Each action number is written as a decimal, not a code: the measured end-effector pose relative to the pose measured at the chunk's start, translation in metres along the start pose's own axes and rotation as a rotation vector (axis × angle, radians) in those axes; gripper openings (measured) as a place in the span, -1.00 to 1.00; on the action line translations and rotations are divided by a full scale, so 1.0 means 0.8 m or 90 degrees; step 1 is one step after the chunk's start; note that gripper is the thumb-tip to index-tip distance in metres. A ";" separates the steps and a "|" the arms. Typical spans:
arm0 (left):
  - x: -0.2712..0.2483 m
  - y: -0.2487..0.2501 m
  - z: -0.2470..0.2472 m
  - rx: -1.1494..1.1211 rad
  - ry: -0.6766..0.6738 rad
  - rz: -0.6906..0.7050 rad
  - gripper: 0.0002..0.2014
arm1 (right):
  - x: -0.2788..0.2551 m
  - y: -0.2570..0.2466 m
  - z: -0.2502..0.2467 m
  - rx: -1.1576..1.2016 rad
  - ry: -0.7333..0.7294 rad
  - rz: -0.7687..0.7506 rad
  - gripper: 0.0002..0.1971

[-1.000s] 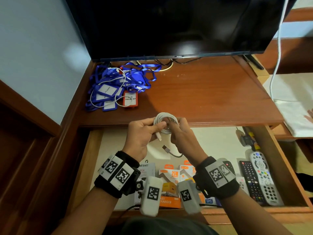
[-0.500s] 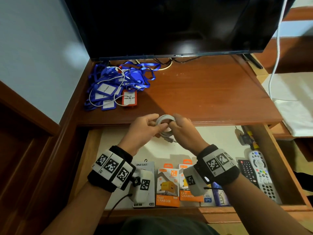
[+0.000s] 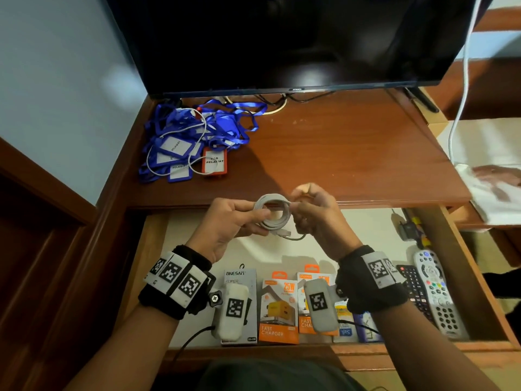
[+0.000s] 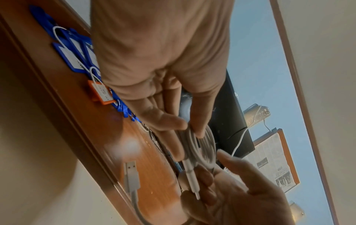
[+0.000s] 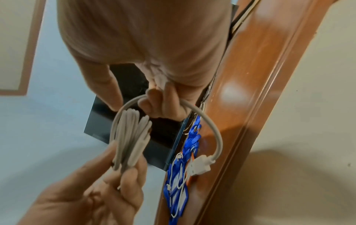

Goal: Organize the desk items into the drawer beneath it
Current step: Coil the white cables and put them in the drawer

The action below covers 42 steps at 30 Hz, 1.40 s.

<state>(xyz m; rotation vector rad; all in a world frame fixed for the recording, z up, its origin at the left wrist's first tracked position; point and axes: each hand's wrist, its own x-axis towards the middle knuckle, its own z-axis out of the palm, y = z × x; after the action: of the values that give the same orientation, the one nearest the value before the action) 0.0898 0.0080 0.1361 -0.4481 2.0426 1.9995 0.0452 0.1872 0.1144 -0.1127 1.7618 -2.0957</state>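
Over the open drawer [image 3: 462, 280], w/ charger boxes [image 3: 277, 311] and remotes [image 3: 434, 292] below, we pinch the coiled white cable [image 3: 272, 211] w/ left hand [image 3: 228, 221] and right hand [image 3: 315, 213]. Farther back, blue lanyards [image 3: 191, 136] lie on the surface [image 3: 352, 153], left side.
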 end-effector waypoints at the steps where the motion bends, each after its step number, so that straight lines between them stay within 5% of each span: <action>1: 0.000 0.000 -0.002 -0.002 -0.002 -0.008 -0.92 | 0.000 0.000 -0.001 0.001 0.009 -0.016 -0.88; 6: 0.002 0.001 -0.005 -0.019 -0.010 -0.039 -0.94 | 0.000 0.003 0.000 -0.099 0.078 -0.107 -0.82; 11: 0.004 0.000 -0.005 -0.017 -0.007 -0.037 -0.92 | 0.004 0.013 0.003 -0.160 0.122 -0.119 -0.89; 14: 0.005 -0.001 -0.002 -0.038 0.011 -0.030 -0.92 | 0.004 0.021 0.006 -0.173 0.127 -0.086 -0.76; 24: 0.000 -0.019 0.022 -0.118 0.071 -0.022 -0.89 | -0.007 0.011 0.025 0.008 0.116 0.048 -0.72; 42: 0.014 -0.013 0.016 -0.127 0.068 -0.057 -0.85 | 0.001 -0.005 0.030 0.103 0.051 0.024 -0.80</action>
<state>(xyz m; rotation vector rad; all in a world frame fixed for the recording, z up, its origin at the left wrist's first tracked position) 0.0834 0.0200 0.1218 -0.6881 1.8518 2.1771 0.0511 0.1648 0.1230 0.0503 1.6174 -2.2332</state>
